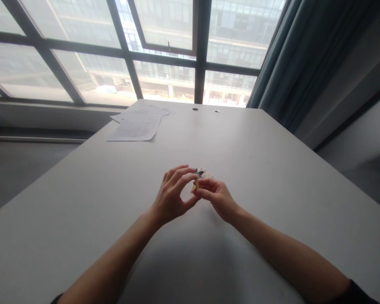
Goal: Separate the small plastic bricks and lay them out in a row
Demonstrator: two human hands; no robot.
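Both hands meet over the middle of the white table (240,143), around a small cream-and-dark object (196,184) whose kind I cannot make out. My left hand (174,194) curves around it, thumb below and fingertips at its top edge. From the other side, my right hand (217,194) pinches its lower part between thumb and fingers. Just behind the fingertips shows a knobbly, cream-coloured piece (205,173) with dark bits beside it. Whether it is joined to the held object is hidden by the fingers.
Several printed sheets of paper (139,124) lie at the table's far left. Near the far edge are a dark round spot (195,109) and a small pale mark (217,111). Beyond stand large framed windows (164,80), with a blue-grey curtain (291,63) on the right.
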